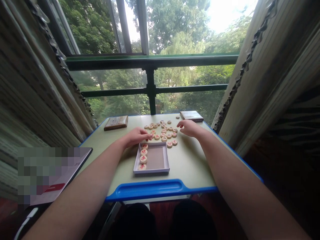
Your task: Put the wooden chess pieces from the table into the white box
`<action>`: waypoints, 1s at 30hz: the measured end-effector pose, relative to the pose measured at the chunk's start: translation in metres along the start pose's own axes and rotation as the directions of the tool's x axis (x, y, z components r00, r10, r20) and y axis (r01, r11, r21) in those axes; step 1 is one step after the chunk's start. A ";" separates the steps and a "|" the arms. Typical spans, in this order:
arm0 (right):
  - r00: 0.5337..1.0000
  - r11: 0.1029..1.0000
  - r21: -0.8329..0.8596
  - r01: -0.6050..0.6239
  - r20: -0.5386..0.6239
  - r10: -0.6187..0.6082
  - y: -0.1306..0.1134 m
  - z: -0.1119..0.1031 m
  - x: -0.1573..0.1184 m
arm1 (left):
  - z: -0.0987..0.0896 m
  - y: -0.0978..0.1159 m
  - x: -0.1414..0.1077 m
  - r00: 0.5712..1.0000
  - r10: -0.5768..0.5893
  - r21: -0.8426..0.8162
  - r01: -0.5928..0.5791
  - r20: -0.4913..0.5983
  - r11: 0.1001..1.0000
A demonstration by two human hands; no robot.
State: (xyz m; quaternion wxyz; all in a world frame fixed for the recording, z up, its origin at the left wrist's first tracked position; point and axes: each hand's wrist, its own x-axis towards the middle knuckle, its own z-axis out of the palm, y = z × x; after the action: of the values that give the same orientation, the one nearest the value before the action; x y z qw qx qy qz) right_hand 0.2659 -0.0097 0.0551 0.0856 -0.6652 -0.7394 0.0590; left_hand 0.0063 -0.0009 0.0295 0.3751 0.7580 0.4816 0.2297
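A shallow open box (166, 171) sits near the front of the table, with several red-marked Chinese chess pieces (143, 159) in a column along its left side. Just behind the box, my left hand (137, 136) has its thumb and fingers closed at a Chinese chess piece (152, 135), partly hidden by the fingertips. Loose round wooden pieces (163, 138) with red or dark characters lie scattered behind the box. My right hand (188, 128) hovers at the right edge of this scatter, fingers loosely curled and apart, with nothing seen in them.
A brown flat box (116, 123) lies at the table's back left, and a pale flat box (192, 116) at the back right. The table (190, 163) has a raised blue tray edge (150, 189) in front. Curtains flank the window; a partly blurred booklet (57, 183) is at left.
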 end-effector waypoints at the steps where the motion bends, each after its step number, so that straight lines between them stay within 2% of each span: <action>1: 0.999 0.999 0.018 0.038 0.022 -0.038 -0.003 -0.001 -0.002 | 0.000 -0.002 0.001 0.999 0.008 0.002 -0.008 -0.038 1.000; 4: 0.987 0.987 0.097 0.126 0.092 -0.135 -0.011 -0.004 -0.007 | 0.001 -0.007 0.006 0.993 0.014 -0.001 -0.014 -0.121 1.000; 8: 0.980 0.985 0.075 0.153 0.117 -0.161 -0.015 -0.004 -0.010 | 0.000 -0.010 0.008 0.989 0.010 -0.003 -0.011 -0.148 1.000; 16: 0.978 0.988 0.044 0.146 0.146 -0.151 -0.015 0.001 -0.007 | 0.000 -0.007 0.004 0.997 0.032 0.008 -0.031 -0.076 0.999; 22: 0.977 0.992 0.021 0.121 0.173 -0.123 -0.018 -0.001 -0.009 | -0.002 -0.004 0.003 0.999 -0.020 -0.006 0.020 0.032 1.000; 28: 0.976 0.974 0.089 0.207 0.052 -0.212 -0.019 -0.001 -0.009 | 0.000 -0.007 0.004 1.000 -0.023 0.000 0.023 0.021 1.000; 30: 0.967 0.965 0.101 0.243 0.057 -0.250 -0.022 -0.002 -0.011 | 0.001 -0.007 0.004 1.000 -0.024 -0.004 0.024 0.004 1.000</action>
State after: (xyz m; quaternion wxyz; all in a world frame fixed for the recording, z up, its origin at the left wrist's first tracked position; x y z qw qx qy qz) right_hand 0.2461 -0.0227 0.0605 0.0978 -0.5609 -0.8153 0.1054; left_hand 0.0055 0.0042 0.0232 0.3804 0.7518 0.4895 0.2247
